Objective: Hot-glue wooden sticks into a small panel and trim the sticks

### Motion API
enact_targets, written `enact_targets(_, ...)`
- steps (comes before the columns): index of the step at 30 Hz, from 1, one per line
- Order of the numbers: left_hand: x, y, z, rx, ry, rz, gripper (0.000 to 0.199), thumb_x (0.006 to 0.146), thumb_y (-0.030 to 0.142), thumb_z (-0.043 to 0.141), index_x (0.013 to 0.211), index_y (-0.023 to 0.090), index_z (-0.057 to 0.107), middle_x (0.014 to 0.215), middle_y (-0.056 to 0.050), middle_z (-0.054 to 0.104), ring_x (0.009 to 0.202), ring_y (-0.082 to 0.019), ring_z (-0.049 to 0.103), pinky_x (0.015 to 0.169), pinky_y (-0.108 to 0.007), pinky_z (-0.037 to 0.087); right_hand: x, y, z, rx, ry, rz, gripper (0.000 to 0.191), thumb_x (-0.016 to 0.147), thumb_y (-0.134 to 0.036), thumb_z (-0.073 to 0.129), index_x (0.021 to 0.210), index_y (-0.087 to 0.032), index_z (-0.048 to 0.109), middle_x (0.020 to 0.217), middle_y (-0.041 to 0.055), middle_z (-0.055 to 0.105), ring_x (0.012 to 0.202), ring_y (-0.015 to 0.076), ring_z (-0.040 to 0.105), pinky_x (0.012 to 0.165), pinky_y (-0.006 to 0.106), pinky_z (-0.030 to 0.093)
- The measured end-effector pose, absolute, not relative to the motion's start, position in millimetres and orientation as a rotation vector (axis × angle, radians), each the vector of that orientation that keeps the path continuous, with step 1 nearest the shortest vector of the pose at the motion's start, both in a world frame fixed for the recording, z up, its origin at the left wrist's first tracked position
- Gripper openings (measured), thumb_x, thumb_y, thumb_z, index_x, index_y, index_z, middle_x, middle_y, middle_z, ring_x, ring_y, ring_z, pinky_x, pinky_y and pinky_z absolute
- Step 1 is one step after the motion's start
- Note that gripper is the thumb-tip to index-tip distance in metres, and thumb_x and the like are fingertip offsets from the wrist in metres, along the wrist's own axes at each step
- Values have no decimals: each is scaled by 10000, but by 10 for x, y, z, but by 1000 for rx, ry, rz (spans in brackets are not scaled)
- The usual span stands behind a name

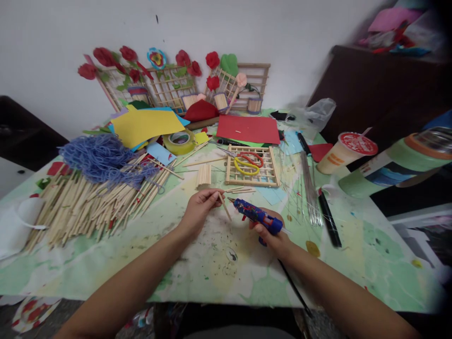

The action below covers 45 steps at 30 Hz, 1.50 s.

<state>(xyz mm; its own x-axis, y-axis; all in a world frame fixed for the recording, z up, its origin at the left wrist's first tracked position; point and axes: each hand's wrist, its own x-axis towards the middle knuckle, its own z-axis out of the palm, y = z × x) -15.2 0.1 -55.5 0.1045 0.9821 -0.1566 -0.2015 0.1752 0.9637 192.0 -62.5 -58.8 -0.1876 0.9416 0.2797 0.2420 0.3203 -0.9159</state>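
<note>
Glue gun [259,216] partly behind right hand [276,242]

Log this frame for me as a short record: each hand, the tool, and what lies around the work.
left hand: pinches a thin wooden stick
right hand: grips a blue glue gun
tool aim: nozzle points toward the stick
beyond the hands: scissors lying on a wooden lattice
left side: blue yarn on a pile of sticks
right side: black marker, red-lidded cup, green bottle
against the wall: lattice panels with red paper flowers
surface: green patterned tablecloth
</note>
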Motion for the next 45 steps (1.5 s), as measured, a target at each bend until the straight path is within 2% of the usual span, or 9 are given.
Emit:
enact_targets(6, -157, 3, -547, 971, 1059, 1126, 274, 692, 385, 731, 851, 162, 714, 789, -32, 674, 666, -88, 569, 680, -213, 476, 1915, -622, -582, -1063, -1660, 925, 378, 833, -559, 490, 720, -213, 589, 654, 33, 554, 593, 173, 511, 545, 307, 407)
enact_targets(15, -163, -8, -552, 1059, 1114, 1100, 297, 689, 396, 733, 845, 146, 696, 765, -43, 685, 690, -127, 611, 695, -250, 494, 1910, -617, -535, -1048, -1734, 904, 379, 833, -556, 481, 692, -216, 569, 642, 28, 543, 599, 175, 518, 559, 305, 402)
enact_targets(27, -150, -3, -500, 1133, 1131, 1129, 272, 764, 405, 660, 775, 144, 586, 721, -23, 663, 604, -85, 573, 593, -186, 466, 1921, -620, -597, -1044, -1671, 918, 405, 832, -563, 496, 698, -189, 578, 653, 28, 538, 588, 153, 492, 546, 285, 389)
enact_targets(32, -143, 1, -498, 1049, 1143, 1116, 316, 756, 426, 657, 871, 146, 564, 669, -17, 663, 550, -94, 587, 543, -194, 469, 1925, -616, -601, -1029, -1674, 919, 397, 837, -555, 496, 707, -189, 580, 670, 35, 553, 614, 163, 518, 568, 291, 401)
enact_targets(36, -154, 9, -537, 1039, 1126, 1124, 343, 744, 431, 667, 921, 147, 593, 740, -25, 674, 611, -101, 627, 589, -202, 503, 1925, -619, -580, -1040, -1710, 885, 415, 844, -564, 471, 694, -189, 569, 666, 35, 545, 611, 162, 511, 566, 292, 400)
enact_targets(45, -149, 15, -580, 1058, 1106, 1147, 279, 740, 390, 680, 896, 162, 641, 807, -18, 658, 717, -115, 654, 679, -223, 543, 1914, -629, -529, -1071, -1720, 931, 395, 831, -564, 486, 717, -193, 558, 630, 16, 517, 584, 148, 482, 523, 266, 377)
